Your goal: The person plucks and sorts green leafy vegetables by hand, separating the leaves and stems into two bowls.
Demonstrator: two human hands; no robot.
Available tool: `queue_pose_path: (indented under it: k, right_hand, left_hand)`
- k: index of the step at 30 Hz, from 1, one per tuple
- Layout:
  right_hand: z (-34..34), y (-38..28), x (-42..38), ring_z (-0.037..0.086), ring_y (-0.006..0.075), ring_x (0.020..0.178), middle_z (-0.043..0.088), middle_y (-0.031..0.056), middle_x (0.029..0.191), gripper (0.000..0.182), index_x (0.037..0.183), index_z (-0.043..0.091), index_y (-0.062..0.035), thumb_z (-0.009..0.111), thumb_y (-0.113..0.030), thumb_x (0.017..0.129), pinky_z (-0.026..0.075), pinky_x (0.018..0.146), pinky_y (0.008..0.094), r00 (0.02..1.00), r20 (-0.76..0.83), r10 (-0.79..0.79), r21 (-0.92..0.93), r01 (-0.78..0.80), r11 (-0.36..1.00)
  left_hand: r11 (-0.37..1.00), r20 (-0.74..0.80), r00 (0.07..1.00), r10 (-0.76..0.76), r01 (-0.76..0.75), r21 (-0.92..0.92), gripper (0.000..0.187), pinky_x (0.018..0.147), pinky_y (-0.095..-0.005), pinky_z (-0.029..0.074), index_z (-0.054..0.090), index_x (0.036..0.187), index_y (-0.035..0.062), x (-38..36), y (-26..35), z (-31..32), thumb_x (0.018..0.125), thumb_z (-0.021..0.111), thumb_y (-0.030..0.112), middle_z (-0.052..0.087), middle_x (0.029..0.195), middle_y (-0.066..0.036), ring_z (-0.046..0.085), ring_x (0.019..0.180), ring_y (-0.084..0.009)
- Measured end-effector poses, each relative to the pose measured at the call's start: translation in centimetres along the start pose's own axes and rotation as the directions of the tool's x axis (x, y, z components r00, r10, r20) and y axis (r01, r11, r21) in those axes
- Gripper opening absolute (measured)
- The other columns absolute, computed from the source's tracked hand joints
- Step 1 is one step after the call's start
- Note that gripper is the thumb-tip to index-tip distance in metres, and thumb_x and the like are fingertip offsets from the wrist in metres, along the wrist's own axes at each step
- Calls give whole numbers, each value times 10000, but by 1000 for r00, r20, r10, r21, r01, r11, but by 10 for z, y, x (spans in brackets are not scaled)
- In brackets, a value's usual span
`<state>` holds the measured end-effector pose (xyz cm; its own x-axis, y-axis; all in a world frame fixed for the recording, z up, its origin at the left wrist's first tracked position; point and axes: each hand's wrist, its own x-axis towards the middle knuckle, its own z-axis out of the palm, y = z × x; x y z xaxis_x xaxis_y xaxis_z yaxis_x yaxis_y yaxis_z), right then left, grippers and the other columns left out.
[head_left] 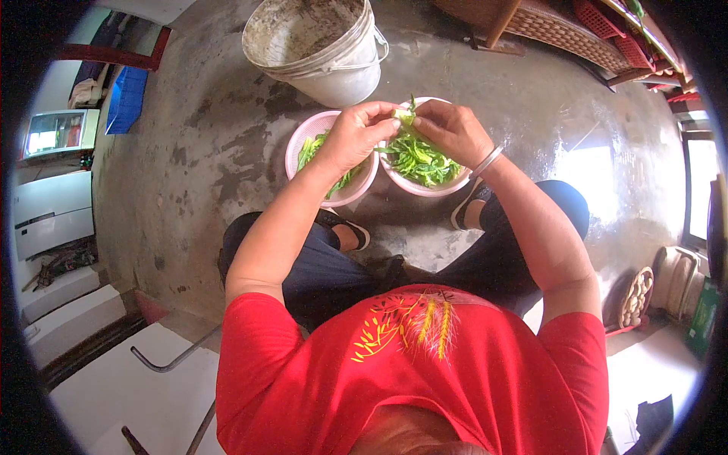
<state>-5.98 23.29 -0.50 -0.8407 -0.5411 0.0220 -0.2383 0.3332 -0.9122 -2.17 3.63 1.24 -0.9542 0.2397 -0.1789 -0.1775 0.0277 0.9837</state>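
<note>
Red shirt: filling lower centre. Left hand and right hand: pinching leafy sprig in closed fingertips, upper centre, over one pink basket, calling for light touch

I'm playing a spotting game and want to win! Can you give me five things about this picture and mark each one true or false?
1. The left hand and right hand are both at one green piece. True.
2. The bangle is on the left wrist. False: it is on the right wrist.
3. The left bowl and right bowl both have leaves in them. True.
4. The shirt is blue. False: it is red.
5. The bucket is between the feet. False: it is out past the bowls.
</note>
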Motion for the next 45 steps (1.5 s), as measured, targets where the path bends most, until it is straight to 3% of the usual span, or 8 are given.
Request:
queue_pose_path:
  k: [6, 12, 18, 27, 31, 34, 37, 45]
  right_hand:
    - [-3, -5, -2, 595, 159, 686, 622, 102, 768, 156, 892, 624, -3, 620, -131, 801, 476, 643, 289, 984, -45, -175, -197, 163, 967]
    - [0, -4, -3, 602, 300, 684, 598, 131, 748, 140, 833, 626, -34, 648, -140, 745, 476, 622, 354, 951, -39, -306, -373, 271, 888]
    - [0, -6, -4, 600, 327, 701, 605, 146, 783, 134, 836, 626, -46, 638, -151, 754, 474, 621, 380, 958, -4, -286, -432, 256, 865]
    - [-1, -3, -4, 600, 336, 721, 616, 147, 805, 147, 845, 642, -37, 615, -159, 767, 477, 647, 383, 984, -74, -161, -456, 111, 883]
    - [-17, 9, 1, 607, 341, 759, 628, 154, 828, 188, 842, 665, -95, 550, -239, 804, 490, 682, 415, 980, -139, -143, -465, 63, 883]
    - [-13, 18, -1, 603, 346, 780, 627, 166, 843, 215, 845, 662, -79, 533, -249, 821, 488, 695, 417, 997, -42, 63, -538, -75, 840]
    - [-8, 18, -6, 602, 353, 802, 626, 183, 854, 250, 877, 658, -61, 520, -265, 834, 480, 719, 421, 998, -56, -15, -568, -20, 823]
    - [0, 2, 0, 612, 274, 809, 629, 159, 857, 322, 1038, 600, -28, 611, -257, 812, 466, 746, 347, 992, 70, -110, -101, 117, 988]
  left_hand:
    - [995, -40, 998, -38, 42, 93, 216, 685, -210, 462, 611, 1016, -20, -2, 0, 1, 816, 603, 63, 633, 882, -35, 562, 774, -59]
    - [770, 7, 978, 210, -170, 615, 207, 615, -250, 462, 631, 950, -24, -1, -3, -3, 768, 622, 72, 615, 766, -55, 568, 656, -103]
    - [652, 52, 985, 164, -148, 744, 247, 646, -294, 477, 629, 931, -27, -3, -1, -5, 702, 625, 65, 611, 778, -127, 605, 670, -198]
    - [681, 67, 997, 44, -79, 728, 243, 644, -302, 479, 648, 917, 3, -1, 5, -12, 702, 620, 113, 618, 760, -135, 609, 655, -205]
    - [871, 97, 987, -125, 62, 488, 215, 651, -212, 459, 639, 964, -12, -5, 4, -30, 758, 588, 23, 629, 793, -26, 550, 704, -61]
    - [954, 86, 988, -131, 102, 282, 237, 701, -210, 461, 620, 1010, -17, -8, 16, -28, 780, 569, 5, 636, 867, -25, 562, 755, -60]
    - [963, 104, 990, -98, 68, 261, 279, 772, -214, 452, 589, 1080, -12, -5, 7, -31, 804, 544, -10, 621, 961, -26, 556, 848, -61]
    - [934, -2, 988, 153, -143, 328, 237, 605, -237, 450, 633, 995, 5, -4, -2, -9, 767, 572, 27, 603, 753, -29, 543, 646, -84]
